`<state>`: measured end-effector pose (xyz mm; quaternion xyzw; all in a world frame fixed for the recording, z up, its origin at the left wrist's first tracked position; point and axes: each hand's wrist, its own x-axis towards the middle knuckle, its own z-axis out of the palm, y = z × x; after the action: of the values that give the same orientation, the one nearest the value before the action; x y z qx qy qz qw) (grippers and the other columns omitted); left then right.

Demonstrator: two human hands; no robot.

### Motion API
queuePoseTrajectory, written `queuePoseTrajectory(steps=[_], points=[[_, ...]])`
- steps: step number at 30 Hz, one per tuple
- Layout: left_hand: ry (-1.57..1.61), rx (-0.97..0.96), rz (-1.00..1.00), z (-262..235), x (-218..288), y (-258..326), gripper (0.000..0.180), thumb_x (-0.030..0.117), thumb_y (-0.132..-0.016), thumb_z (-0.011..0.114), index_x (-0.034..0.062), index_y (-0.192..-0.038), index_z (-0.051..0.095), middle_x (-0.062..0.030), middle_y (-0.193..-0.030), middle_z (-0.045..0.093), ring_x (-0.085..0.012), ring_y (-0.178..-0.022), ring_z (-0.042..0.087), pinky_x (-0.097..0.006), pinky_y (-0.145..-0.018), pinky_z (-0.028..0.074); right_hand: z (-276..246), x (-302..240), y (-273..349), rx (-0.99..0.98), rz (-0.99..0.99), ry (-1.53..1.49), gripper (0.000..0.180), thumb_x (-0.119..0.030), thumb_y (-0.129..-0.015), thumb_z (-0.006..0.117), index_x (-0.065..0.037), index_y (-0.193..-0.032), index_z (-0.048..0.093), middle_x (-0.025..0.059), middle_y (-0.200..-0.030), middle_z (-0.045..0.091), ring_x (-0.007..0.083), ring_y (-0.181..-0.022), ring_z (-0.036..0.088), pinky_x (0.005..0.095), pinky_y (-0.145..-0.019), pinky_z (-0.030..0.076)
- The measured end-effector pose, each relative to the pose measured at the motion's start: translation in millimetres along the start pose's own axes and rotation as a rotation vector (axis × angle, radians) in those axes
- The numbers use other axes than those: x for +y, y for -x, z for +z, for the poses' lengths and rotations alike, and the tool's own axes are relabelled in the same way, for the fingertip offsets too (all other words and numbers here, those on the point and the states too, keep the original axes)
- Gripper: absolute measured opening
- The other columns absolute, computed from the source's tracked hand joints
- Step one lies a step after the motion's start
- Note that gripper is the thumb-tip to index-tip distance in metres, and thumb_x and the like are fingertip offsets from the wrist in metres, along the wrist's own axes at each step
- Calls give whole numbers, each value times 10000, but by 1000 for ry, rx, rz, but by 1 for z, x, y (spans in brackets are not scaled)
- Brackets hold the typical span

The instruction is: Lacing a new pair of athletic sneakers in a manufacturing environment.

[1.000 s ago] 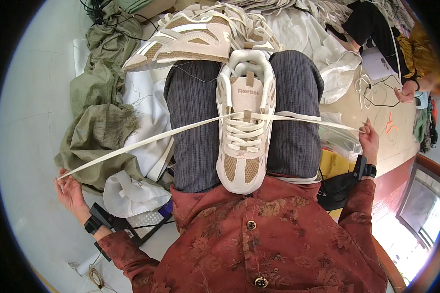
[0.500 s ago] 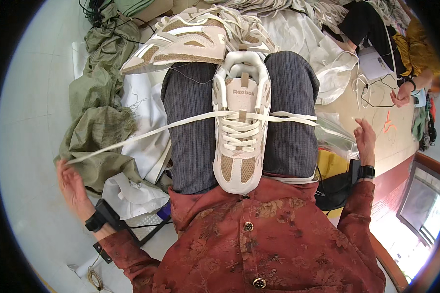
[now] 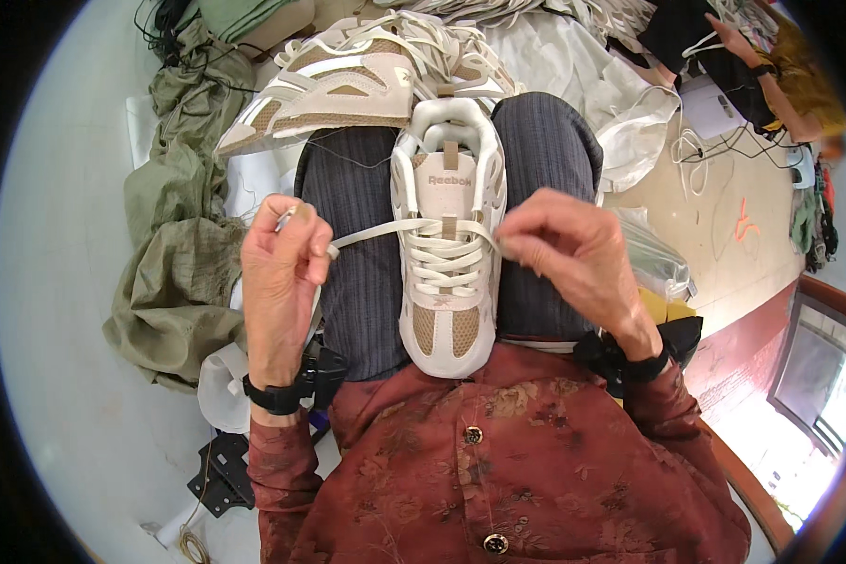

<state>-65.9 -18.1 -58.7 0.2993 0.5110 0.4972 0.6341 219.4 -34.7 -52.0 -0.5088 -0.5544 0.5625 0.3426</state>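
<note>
A beige and white sneaker (image 3: 448, 334) lies between my thighs, toe toward me, its laces crossed over the tongue. My left hand (image 3: 284, 273) is closed on the left part of the shoelace (image 3: 371, 232), which runs from the upper eyelets into its curled fingers. A small shiny thing shows at that hand's fingers; I cannot make out what it is. At the sneaker's right side, my right hand (image 3: 573, 258) pinches the other part of the lace close to the upper eyelets. The fingertips partly hide the lace there.
Several similar shoe uppers (image 3: 348, 80) are heaped beyond my knees. Green cloth (image 3: 174, 282) lies at the left, white sheeting (image 3: 545, 70) at the far side. Another person's hand (image 3: 735, 42) shows at the far right, above a white flat box (image 3: 710, 105) and cables.
Both hands have come inward from wide at the sides to the sneaker. The lace, earlier stretched far out left, is now gathered at my left hand; my right hand has reached the lace.
</note>
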Motion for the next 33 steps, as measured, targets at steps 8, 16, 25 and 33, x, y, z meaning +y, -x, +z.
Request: queuePoseTrajectory(steps=[8,16,25,33], points=[[-3,-8,-82,-1,-18,-10,113,158,-967,652,67,-944,589,-1,-704,576,-27,-514,445,-159,-487,341,-5,-3,0,19,175,-346,133,19,-918,642,20,-1042,691,-4,-914,664,39,-772,572,192,-671,470],[-239,-29,-143,16,-20,-9,133,150,-962,650,17,-966,643,23,-698,577,-8,-509,446,-155,-460,323,1,1,-10,-9,134,-365,115,-12,-915,675,19,-1021,708,2,-891,672,34,-767,579,188,-677,478],[-466,-71,-80,19,-24,-2,215,176,-972,647,-27,-1016,701,12,-705,611,-21,-512,489,-155,-457,368,5,-11,-17,41,84,-195,97,16,-884,657,37,-968,700,-1,-833,655,32,-777,583,188,-683,488],[-449,-8,-28,20,-26,2,138,116,-935,695,-16,-940,734,100,-673,541,26,-563,400,-164,-482,279,18,-28,-27,68,-154,337,110,70,-791,681,5,-868,635,44,-826,635,124,-752,618,262,-687,489]])
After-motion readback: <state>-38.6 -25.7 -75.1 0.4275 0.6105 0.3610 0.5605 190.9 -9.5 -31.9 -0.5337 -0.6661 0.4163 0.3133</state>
